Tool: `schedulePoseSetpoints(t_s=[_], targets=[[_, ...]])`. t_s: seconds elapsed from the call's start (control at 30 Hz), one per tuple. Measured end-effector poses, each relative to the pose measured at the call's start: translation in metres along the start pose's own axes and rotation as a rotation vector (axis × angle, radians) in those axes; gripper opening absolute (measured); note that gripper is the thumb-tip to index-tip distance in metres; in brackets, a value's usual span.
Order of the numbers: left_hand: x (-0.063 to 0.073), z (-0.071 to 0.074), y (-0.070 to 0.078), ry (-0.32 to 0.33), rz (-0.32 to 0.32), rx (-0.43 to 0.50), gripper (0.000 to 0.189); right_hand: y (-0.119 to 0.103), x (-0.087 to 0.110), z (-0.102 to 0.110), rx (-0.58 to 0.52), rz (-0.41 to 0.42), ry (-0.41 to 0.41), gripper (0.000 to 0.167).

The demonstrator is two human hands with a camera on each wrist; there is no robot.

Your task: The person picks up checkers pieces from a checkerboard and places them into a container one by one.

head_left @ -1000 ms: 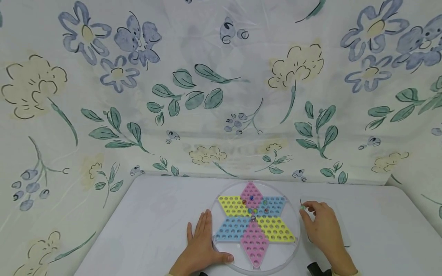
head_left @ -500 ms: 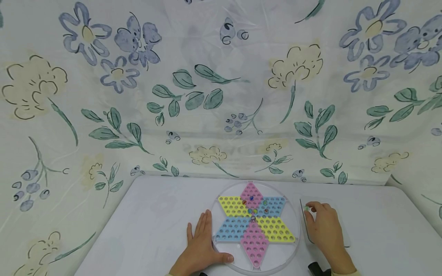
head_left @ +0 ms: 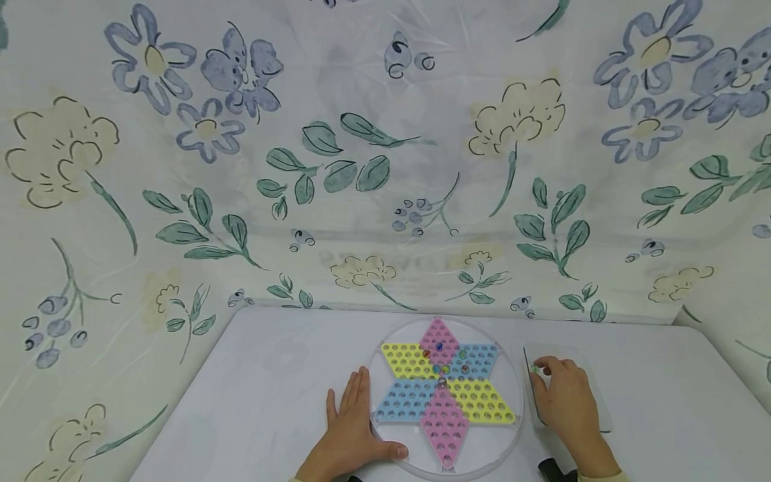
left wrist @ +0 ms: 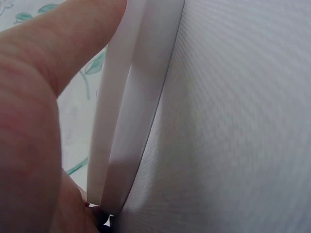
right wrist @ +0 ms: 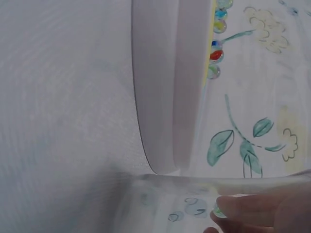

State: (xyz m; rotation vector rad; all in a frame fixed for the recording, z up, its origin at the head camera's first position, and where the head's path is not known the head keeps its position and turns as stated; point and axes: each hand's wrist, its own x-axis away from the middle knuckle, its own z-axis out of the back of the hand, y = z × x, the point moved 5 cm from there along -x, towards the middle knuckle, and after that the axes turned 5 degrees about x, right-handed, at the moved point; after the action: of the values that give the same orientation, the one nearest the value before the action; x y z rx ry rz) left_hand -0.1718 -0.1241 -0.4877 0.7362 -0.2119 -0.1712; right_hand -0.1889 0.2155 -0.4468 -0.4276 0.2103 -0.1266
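A round Chinese checkers board (head_left: 405, 462) with a pink, yellow and blue star lies on the table. Several glass marbles, among them a dark blue marble (head_left: 439, 347), sit in holes in its far half and centre. My left hand (head_left: 352, 432) rests along the board's left rim, fingers straight, thumb at the near edge; the left wrist view shows the white rim (left wrist: 124, 107) beside it. My right hand (head_left: 567, 400) pinches a clear greenish marble (right wrist: 218, 210) between thumb and fingertips. That hand is over a clear rectangular container (head_left: 604, 423), partly hiding it.
A white table (head_left: 271, 375) carries the board and the container. Behind it hangs a flowered cloth (head_left: 337, 214). A black object (head_left: 551, 468) is at the right wrist. In the right wrist view the container's rim (right wrist: 228, 185) lies close to the board's edge.
My right hand has drawn slightly right, away from the board, and a little nearer me, with the marble between its fingers. The left hand and the board stay in place.
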Motion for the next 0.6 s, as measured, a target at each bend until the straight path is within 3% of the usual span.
schedulePoseSetpoints(t_s=[0.6], targets=[[0.0000,0.0001,0.0007,0.001,0.012,-0.010,0.150,-0.0006,-0.0005,0.0019,0.008,0.005,0.028,0.022]])
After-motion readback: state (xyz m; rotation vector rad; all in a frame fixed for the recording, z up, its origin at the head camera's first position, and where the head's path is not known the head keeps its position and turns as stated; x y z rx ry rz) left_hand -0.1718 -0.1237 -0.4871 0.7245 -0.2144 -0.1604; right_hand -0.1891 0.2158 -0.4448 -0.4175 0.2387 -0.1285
